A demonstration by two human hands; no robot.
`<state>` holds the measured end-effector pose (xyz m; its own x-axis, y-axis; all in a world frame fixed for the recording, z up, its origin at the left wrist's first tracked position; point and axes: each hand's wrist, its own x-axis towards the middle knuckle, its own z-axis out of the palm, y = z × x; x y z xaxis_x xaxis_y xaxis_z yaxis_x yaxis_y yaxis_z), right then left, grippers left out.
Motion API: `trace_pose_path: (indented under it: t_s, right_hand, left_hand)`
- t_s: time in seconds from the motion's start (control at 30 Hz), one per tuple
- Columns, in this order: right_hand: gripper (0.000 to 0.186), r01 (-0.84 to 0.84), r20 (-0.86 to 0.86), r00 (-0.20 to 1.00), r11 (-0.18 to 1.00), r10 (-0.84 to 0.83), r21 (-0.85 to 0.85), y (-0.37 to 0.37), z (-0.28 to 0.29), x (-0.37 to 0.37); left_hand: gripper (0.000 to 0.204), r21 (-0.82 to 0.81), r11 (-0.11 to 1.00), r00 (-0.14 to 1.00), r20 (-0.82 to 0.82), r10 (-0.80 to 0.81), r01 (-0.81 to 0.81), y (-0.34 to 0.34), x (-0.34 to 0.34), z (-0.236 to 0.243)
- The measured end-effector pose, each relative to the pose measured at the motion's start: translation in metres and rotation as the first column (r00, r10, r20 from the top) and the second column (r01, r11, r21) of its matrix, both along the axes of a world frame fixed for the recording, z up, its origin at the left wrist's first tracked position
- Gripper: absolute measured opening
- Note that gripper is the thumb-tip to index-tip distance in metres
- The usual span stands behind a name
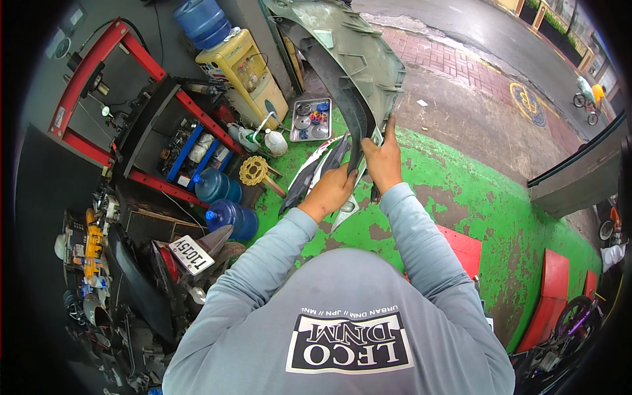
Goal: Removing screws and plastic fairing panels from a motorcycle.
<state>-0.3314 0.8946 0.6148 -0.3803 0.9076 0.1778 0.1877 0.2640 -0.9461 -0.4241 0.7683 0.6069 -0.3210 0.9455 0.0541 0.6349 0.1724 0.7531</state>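
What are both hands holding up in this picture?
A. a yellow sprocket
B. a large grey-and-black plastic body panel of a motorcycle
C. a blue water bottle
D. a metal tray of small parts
B: the left hand and right hand both grip the lower edge of the grey-and-black panel, raised over the green floor.

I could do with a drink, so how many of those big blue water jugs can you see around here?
3. One blue jug stands upside down on the yellow water dispenser. Two more, one and another, lie below the red press frame. The clutter may hide others.
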Motion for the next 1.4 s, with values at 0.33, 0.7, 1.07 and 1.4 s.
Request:
trace_pose_path:
  t_s: [0.33, 0.7, 1.07, 1.4]
  right_hand:
    - [0.093, 0.026, -0.142, 0.990, 0.999, -0.022, 0.026, 0.015, -0.017, 0.020]
    - [0.098, 0.102, -0.086, 0.991, 0.995, -0.101, 0.006, 0.012, 0.003, 0.025]
    - [0.120, -0.080, -0.085, 0.993, 0.996, 0.083, 0.038, -0.013, 0.062, 0.034]
    - [0.040, -0.254, -0.136, 0.950, 0.949, 0.281, 0.185, -0.031, 0.084, 0.095]
  left_hand:
    - [0.029, -0.050, 0.996, 0.982, -0.175, -0.077, 0.069, 0.015, 0.012, 0.000]
    - [0.031, -0.063, 0.993, 0.989, -0.102, -0.104, 0.098, 0.021, 0.010, -0.001]
    - [0.031, 0.066, 0.960, 0.550, 0.829, 0.098, -0.271, -0.008, 0.031, 0.008]
    - [0.040, 0.100, 0.936, 0.353, 0.935, 0.028, -0.337, -0.033, 0.027, 0.049]
